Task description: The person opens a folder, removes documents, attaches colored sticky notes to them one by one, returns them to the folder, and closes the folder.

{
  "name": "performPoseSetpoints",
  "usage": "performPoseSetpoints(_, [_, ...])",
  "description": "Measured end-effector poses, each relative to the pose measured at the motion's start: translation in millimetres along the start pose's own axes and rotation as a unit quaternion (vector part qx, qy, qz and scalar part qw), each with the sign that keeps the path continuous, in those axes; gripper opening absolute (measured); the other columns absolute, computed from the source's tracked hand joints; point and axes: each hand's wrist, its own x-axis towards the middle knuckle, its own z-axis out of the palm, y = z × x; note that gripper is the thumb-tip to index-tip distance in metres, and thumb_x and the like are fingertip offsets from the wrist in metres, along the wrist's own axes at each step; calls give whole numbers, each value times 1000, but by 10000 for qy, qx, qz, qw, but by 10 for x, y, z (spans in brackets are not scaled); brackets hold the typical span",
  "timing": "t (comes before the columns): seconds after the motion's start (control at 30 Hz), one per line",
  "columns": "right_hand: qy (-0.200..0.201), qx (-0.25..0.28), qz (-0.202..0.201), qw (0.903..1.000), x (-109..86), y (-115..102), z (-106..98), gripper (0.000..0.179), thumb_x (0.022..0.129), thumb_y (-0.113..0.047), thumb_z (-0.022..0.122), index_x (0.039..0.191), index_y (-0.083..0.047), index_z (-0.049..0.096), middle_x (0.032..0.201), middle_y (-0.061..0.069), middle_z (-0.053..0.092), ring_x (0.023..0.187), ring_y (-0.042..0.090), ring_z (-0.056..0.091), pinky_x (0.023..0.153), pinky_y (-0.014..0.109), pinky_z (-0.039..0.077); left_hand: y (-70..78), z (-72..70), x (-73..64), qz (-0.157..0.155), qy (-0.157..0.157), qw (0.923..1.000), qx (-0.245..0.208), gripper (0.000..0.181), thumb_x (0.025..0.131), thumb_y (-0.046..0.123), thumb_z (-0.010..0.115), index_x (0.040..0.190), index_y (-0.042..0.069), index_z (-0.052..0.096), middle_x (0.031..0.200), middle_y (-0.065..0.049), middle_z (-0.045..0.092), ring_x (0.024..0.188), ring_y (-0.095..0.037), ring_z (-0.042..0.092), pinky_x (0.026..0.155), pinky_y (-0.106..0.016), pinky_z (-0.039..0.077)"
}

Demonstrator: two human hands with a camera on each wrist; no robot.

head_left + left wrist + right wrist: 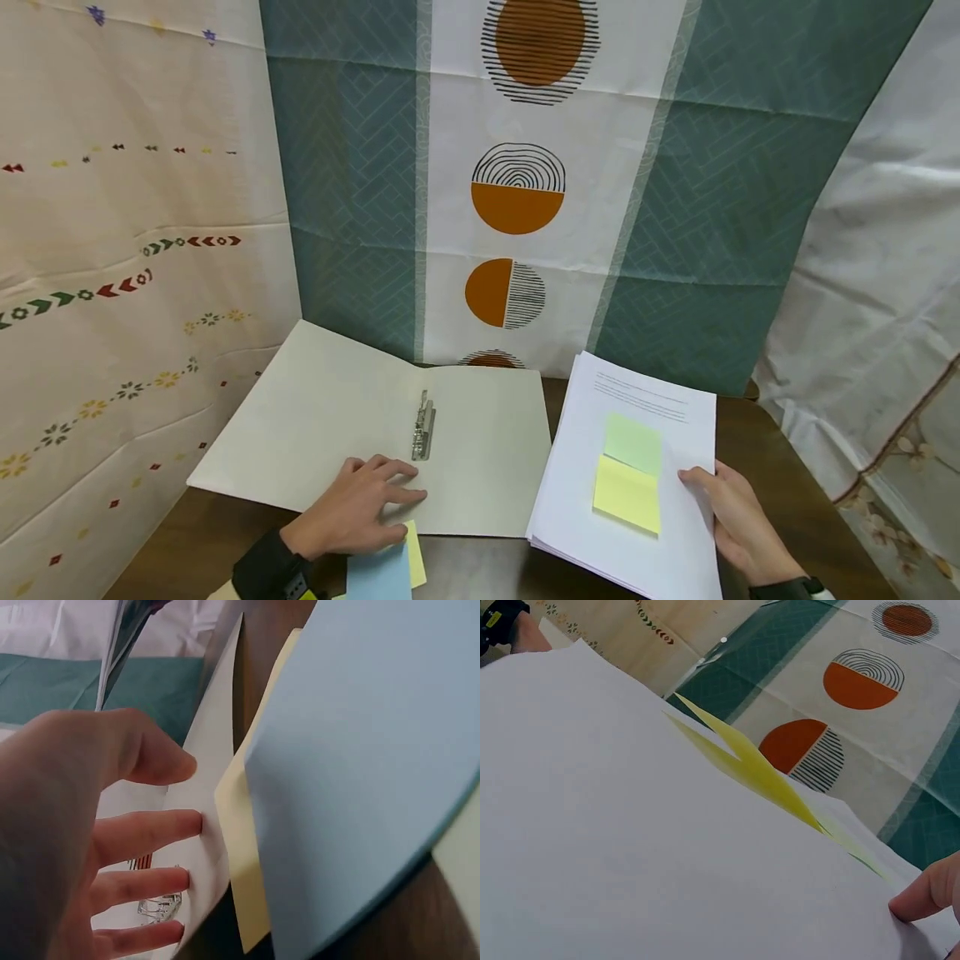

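A white binder (322, 417) lies spread on the table, its metal clip (423, 427) near the fold. My left hand (360, 504) rests on the binder just below the clip, fingers spread and holding nothing. In the left wrist view those fingertips (189, 823) touch the white surface. At the right, my right hand (738, 521) grips the edge of a stack of white paper (555, 517), thumb on top. A green sticky note (633, 442) and a yellow sticky note pad (627, 493) sit on the top sheet, below printed lines.
Blue paper (378, 575) and yellow notes (415, 554) lie at the near edge, under the left wrist. The brown table (765, 467) shows at the right. A patterned cloth (495, 208) hangs behind, with further cloths at left and right.
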Motion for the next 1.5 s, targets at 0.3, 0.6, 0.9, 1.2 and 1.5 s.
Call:
performPoseSetpoints(0.3, [-20,51,45,10000,-18,18,-20,79,112,-14,55,176,8,14,181,31,25,102,4,65,84,24,61,252,105,173,289,-378,9989,-30,43,97,47,76,139,43,80,150,3,72,130,-25,59,96,-53,41])
performPoseSetpoints(0.6, [40,-129,1,9999,-40,16,-42,79,110,-12,58,174,9,17,175,33,32,99,3,65,82,26,62,568,248,349,690,-576,9957,205,47,99,58,69,144,48,75,154,8,69,132,-18,58,95,-48,43])
performPoseSetpoints(0.9, [-71,-354,-64,9993,-22,-3,-42,78,110,-14,59,173,8,19,150,18,62,100,6,69,83,30,64,696,245,345,793,-545,9950,255,44,100,57,67,143,48,76,154,10,69,132,-17,59,95,-47,44])
performPoseSetpoints(1.2, [-229,-787,-189,9965,176,-7,158,76,112,-17,54,174,9,20,171,35,38,112,17,68,87,27,65,718,216,367,777,-648,9948,118,48,98,57,66,144,47,75,156,9,69,133,-18,59,97,-47,46])
performPoseSetpoints(1.5, [-468,-884,-423,9941,407,76,491,71,111,-14,55,171,10,27,164,36,50,107,18,73,90,32,67,699,180,356,730,-655,9952,-27,42,100,52,65,138,42,80,155,10,71,132,-15,61,96,-44,45])
